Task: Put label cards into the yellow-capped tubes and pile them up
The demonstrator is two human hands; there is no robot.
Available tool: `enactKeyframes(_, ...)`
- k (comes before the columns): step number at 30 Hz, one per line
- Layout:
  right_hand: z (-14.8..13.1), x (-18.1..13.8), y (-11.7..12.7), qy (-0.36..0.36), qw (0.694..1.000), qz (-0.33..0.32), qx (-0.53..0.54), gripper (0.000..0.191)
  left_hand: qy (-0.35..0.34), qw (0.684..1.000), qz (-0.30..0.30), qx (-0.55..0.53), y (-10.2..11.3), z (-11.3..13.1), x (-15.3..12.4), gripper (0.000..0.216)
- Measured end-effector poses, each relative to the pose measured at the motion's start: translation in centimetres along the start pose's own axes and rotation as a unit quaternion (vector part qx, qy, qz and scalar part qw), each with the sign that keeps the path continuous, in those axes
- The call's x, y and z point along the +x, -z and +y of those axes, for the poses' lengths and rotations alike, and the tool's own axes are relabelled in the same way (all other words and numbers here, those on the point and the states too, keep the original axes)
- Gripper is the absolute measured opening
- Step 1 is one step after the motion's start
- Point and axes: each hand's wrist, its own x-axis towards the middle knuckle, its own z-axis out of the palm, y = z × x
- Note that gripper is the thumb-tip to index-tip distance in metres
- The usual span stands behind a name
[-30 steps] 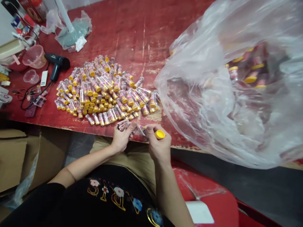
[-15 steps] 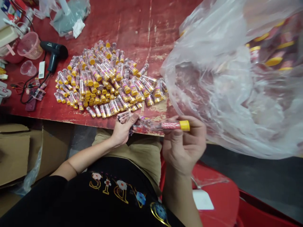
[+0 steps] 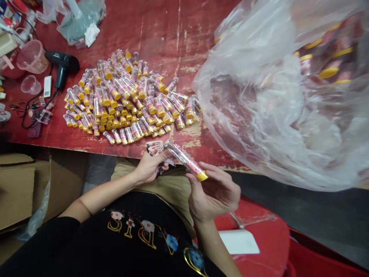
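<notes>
My right hand (image 3: 215, 194) pinches a clear tube with a yellow cap (image 3: 193, 167) and pink contents near its capped end. The tube slants up and left, and its far end reaches the thumb of my left hand (image 3: 151, 164). Closed in my left hand is a bunch of clear printed plastic sleeves (image 3: 155, 147). Whether the tube's end lies inside a sleeve I cannot tell. Beyond my hands, a large pile of yellow-capped tubes in clear wrap (image 3: 123, 96) lies on the red table (image 3: 161, 23).
A big translucent plastic bag (image 3: 248, 115) with more capped tubes lies at the right. To the left are a hair dryer (image 3: 62, 65), a pink basket (image 3: 33, 57) and scissors (image 3: 17, 109). Cardboard boxes (image 3: 17, 192) stand below the table, and a red stool (image 3: 268, 231) is by my right arm.
My right hand has moved left and slightly down, bringing the tube against my left hand. The tube has tilted from level to slanting, cap end lower.
</notes>
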Motion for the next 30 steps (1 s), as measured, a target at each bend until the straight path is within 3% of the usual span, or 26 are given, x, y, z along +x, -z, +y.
enactKeyframes(3, -0.1, -0.3, 0.1, -0.008, 1.0, -0.019, 0.008, 0.046, 0.013, 1.0, -0.007, -0.014, -0.3, -0.1, -0.2, 0.069)
enactKeyframes(7, -0.5, -0.4, 0.4, -0.043, 0.995, -0.093, 0.019, 0.028, 0.044, 0.998, -0.041, -0.013, -0.7, 0.2, -0.3, 0.066)
enactKeyframes(11, -1.1, 0.0, 0.5, -0.082, 0.991, -0.1, -0.012, 0.047, 0.032, 0.998, -0.061, 0.011, -1.0, 0.5, -0.7, 0.066)
enactKeyframes(14, -1.4, 0.4, 0.3, -0.085, 0.988, -0.12, -0.054, 0.049, 0.021, 0.997, -0.075, 0.031, -1.0, 0.5, -0.9, 0.065)
enactKeyframes(20, -1.8, 0.8, -0.5, -0.076, 0.994, -0.031, -0.078, 0.033, 0.001, 0.993, -0.085, 0.077, -0.5, 0.0, -1.1, 0.061)
enactKeyframes(30, -1.9, 1.2, -0.9, -0.076, 0.995, 0.005, -0.062, 0.029, -0.013, 0.987, -0.106, 0.121, 0.0, -0.6, -1.0, 0.059)
